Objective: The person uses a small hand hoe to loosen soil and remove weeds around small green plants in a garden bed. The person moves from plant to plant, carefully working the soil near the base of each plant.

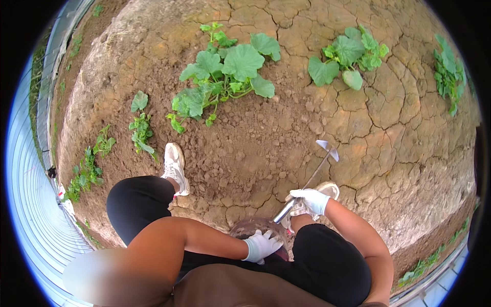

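My right hand [310,202], in a white glove, grips a small hand hoe [316,169] by its silver metal handle. The thin shaft slants up and to the right, and the two-bladed head [328,149] is over the cracked soil, just beyond my right shoe [328,189]. Whether the blades touch the ground, I cannot tell. My left hand [263,246], also gloved in white, lies with fingers spread on a dark reddish round object [247,227] between my legs. Most of that object is hidden, so its kind is unclear.
A large leafy squash-like plant [243,63] grows ahead amid loosened clods. A similar plant [348,51] stands right of it in cracked soil. Smaller plants [142,128] grow near my left shoe [174,167]. Pale sheeting [28,184] curves along the left rim.
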`<action>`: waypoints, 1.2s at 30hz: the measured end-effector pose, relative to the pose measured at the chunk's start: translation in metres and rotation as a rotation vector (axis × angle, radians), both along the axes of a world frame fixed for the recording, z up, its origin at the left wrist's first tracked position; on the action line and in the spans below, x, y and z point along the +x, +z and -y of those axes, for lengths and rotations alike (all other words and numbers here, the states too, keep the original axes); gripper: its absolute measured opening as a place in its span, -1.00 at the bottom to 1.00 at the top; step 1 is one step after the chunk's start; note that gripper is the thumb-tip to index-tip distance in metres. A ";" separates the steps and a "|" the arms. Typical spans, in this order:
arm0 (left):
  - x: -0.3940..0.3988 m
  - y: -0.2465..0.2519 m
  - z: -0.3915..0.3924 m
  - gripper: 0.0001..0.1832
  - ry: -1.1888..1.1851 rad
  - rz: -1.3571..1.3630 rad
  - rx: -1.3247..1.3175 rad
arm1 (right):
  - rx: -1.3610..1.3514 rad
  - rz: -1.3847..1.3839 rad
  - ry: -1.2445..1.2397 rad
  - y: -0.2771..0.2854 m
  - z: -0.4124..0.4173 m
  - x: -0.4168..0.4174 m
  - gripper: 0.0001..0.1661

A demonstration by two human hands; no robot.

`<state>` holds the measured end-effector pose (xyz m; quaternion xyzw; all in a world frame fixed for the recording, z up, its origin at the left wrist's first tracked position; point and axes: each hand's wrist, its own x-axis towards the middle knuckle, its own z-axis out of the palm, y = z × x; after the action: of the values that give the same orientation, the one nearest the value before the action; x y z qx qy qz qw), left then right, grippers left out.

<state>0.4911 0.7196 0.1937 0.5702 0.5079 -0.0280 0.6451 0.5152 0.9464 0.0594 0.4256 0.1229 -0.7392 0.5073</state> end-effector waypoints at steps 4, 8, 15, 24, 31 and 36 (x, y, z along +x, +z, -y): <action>0.008 -0.006 0.005 -0.03 0.055 -0.016 0.031 | -0.024 -0.097 -0.004 0.012 -0.004 -0.011 -0.61; 0.016 0.008 0.003 0.00 0.054 -0.110 0.046 | 0.000 -0.073 -0.073 0.003 -0.002 0.007 -0.64; 0.024 0.033 0.022 0.03 0.171 -0.169 0.136 | 0.018 -0.101 -0.236 -0.004 0.014 0.036 -0.75; -0.165 0.029 -0.011 -0.65 -0.087 -0.850 0.094 | 0.090 -0.195 -0.394 0.039 0.001 0.056 -0.77; -0.298 -0.085 -0.042 -0.74 0.224 -1.162 0.221 | 0.152 -0.162 -0.457 0.044 0.008 0.051 -0.74; -0.353 -0.127 -0.030 -0.71 0.652 -1.398 -0.084 | 0.169 -0.140 -0.538 0.042 0.006 0.049 -0.75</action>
<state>0.1377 0.7499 0.0665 0.2166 0.9381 -0.2094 0.1712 0.5643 0.9403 0.1015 0.4317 0.1013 -0.8618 0.2463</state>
